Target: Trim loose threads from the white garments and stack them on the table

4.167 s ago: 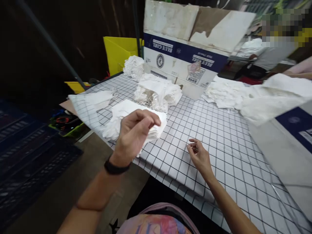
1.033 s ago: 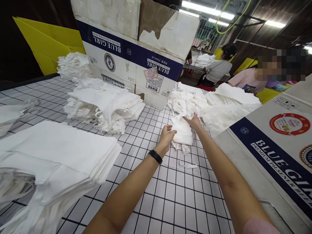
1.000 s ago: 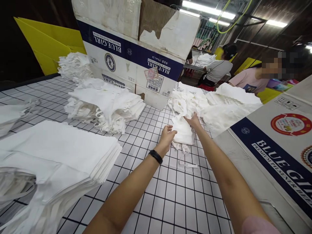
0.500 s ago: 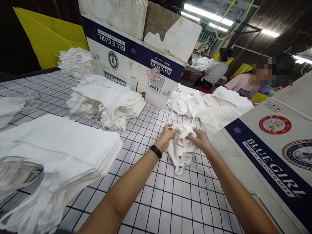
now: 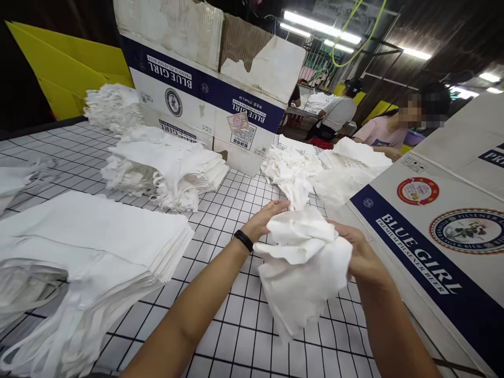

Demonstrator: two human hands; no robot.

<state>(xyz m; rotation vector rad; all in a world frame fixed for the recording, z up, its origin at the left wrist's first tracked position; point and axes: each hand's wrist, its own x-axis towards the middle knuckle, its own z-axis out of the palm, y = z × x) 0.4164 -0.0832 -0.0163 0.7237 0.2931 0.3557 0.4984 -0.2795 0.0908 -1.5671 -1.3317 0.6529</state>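
Observation:
A crumpled white cloth piece (image 5: 303, 262) hangs between my hands, just above the black-and-white checked table (image 5: 220, 325). My left hand (image 5: 266, 218), with a black band on its wrist, has its fingers closed at the cloth's upper left edge; its thumb is partly covered by the fabric. At the right edge my right hand (image 5: 360, 252) grips the cloth, some fingertips out of sight behind it. Just beyond my left fingertips, a twisted white cloth end (image 5: 297, 191) trails from the loose heap (image 5: 291, 160).
Left lies a neat stack of strapped white fabric pieces (image 5: 90, 226), with another stack (image 5: 169, 163) behind. A beer carton (image 5: 205, 100) stands at the back; a second carton (image 5: 417, 247) flanks my right arm. More white cloth (image 5: 350, 168) lies by a person in pink (image 5: 384, 131).
The bunched cloth in my hands has opened out into a wider, hanging piece. My right hand has moved right and nearer to me, and the view has shifted slightly right.

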